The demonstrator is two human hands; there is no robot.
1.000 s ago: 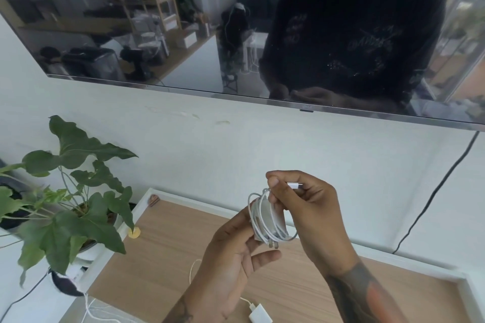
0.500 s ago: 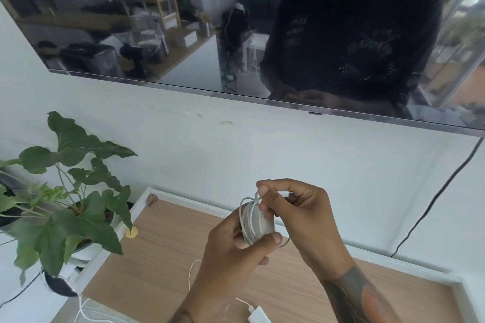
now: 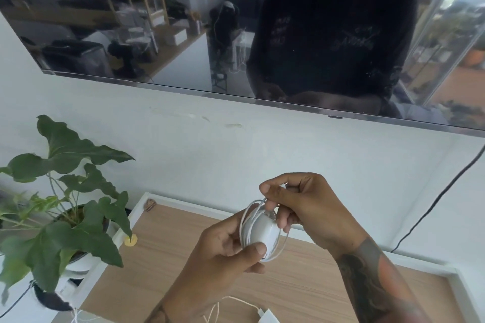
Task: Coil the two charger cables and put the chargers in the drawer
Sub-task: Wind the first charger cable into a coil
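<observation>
From the left, I see the potted plant (image 3: 65,207) beside the white-rimmed wooden surface (image 3: 162,265), and a small yellow disc (image 3: 131,240) near its left edge. My left hand (image 3: 223,252) curls around the white charger brick (image 3: 261,231), thumb pressed on its lower face, holding it above the wood. The white cable (image 3: 246,220) is looped around the brick in several turns. My right hand (image 3: 301,204) pinches the cable's free end just above the brick, fingers bent tight on it. Low in view, the second charger (image 3: 266,318) lies on the wood with its cable (image 3: 236,301) trailing loose, not coiled. A dark wall screen (image 3: 157,21) hangs above, and a black cord (image 3: 441,196) runs down the wall at right. I judge the first coil nearly done, with only the end left to tuck; the second cable and the stowing of both are still ahead, and I see no drawer here. Compared with a second ago, the connector tip no longer shows clear of my right fingers, my left thumb has come across the brick, and the loops sit tighter.
</observation>
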